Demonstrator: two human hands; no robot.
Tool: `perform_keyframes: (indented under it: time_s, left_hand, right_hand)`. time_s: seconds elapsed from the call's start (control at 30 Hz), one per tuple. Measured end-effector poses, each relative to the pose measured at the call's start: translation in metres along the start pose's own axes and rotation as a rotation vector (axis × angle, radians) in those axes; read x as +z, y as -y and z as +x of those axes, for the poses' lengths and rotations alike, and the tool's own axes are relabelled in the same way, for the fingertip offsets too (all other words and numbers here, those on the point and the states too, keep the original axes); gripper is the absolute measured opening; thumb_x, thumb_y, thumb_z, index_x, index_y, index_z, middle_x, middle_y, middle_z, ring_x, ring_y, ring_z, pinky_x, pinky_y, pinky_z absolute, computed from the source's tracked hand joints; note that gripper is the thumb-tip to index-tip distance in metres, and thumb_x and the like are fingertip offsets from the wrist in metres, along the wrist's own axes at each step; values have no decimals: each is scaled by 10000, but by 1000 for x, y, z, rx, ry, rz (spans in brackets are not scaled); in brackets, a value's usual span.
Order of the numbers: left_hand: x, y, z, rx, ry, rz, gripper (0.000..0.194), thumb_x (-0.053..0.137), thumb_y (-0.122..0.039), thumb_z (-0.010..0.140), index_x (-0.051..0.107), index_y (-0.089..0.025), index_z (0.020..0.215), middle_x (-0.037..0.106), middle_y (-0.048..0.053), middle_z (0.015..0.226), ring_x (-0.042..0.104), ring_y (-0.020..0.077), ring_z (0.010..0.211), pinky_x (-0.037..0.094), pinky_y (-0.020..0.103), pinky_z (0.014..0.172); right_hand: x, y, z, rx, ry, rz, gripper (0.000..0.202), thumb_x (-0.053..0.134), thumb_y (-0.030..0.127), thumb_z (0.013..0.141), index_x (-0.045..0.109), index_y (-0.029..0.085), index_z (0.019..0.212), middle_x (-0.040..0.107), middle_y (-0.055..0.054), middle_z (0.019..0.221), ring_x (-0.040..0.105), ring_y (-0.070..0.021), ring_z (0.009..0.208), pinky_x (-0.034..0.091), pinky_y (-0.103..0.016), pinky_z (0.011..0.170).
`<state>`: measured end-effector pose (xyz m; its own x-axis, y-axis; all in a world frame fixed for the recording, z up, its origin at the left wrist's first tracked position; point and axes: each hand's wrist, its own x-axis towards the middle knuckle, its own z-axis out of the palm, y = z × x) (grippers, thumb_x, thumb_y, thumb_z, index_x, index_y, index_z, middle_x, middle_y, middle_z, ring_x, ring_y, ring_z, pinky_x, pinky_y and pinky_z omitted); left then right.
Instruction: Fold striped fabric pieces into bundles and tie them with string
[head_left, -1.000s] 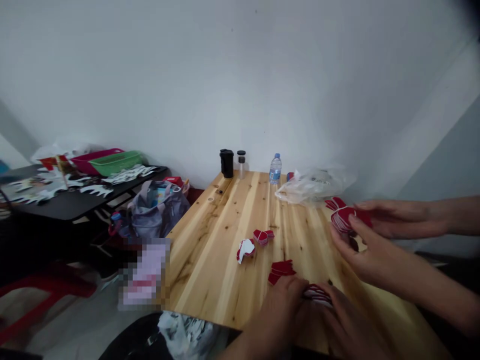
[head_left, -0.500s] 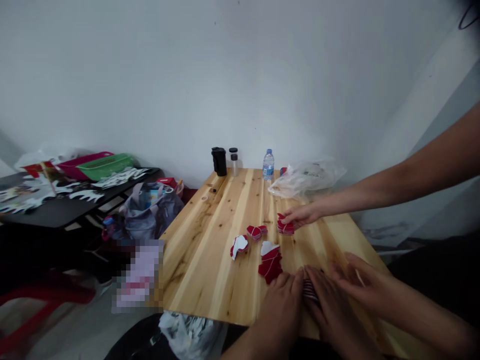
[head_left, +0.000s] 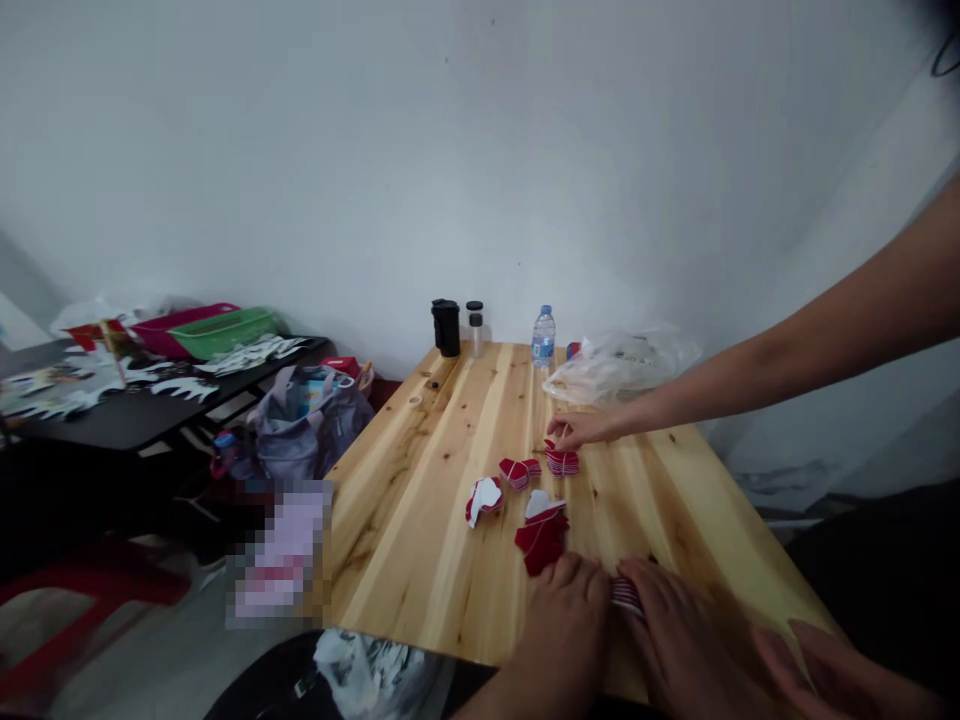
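"What's this surface by the pale wall (head_left: 480, 150)?"

"A wooden table (head_left: 420, 560), with striped grain. Left of it there's a black table (head_left: 112, 425) strewn with white cut-outs (head_left: 255, 353)."

"And the hands?"

"The left hand (head_left: 566, 610) has its fingers bent and bunched, just below a red bundle (head_left: 541, 545) with a white piece on top. The right hand (head_left: 675, 620) has its fingers close together beside a striped bundle (head_left: 626, 595), which sits between the two hands. I can't tell how firmly either hand has hold of it."

"Whose arm is that reaching over?"

"Another person's; that hand (head_left: 581, 430) has its fingertips at a banded red bundle (head_left: 562, 462). Two more bundles lie nearby."

"Any containers?"

"A black tumbler (head_left: 446, 330) and a labelled bottle (head_left: 544, 340), both upright. A purple bag (head_left: 307, 430) has something blue inside, and the plastic bag (head_left: 375, 670) below holds pale scraps. What's in the green basket (head_left: 229, 335), I can't make out."
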<state>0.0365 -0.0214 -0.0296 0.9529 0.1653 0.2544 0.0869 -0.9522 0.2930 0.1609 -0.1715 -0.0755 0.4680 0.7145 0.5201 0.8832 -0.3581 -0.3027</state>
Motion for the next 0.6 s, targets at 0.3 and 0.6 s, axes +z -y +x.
perform_keyframes:
  time_s: [0.3,0.6]
  left_hand:
    - [-31,6,0,-55,106,-397,171,599,-248,890,655,-187,1040,688,69,1055,571,242,991,441,347,851]
    - [-54,9,-15,-510,-82,-1660,305,760,-405,751,614,-145,810,627,-1,738,532,109,684,385,217,655]
  right_hand:
    - [-21,24,10,43,66,205,322,521,392,876,618,348,1180,718,-44,1116,684,-302,1018,597,-424,825]
    - [-45,69,44,42,140,420,213,537,345,915,634,281,1095,692,-43,1056,672,-203,968,579,-284,821]
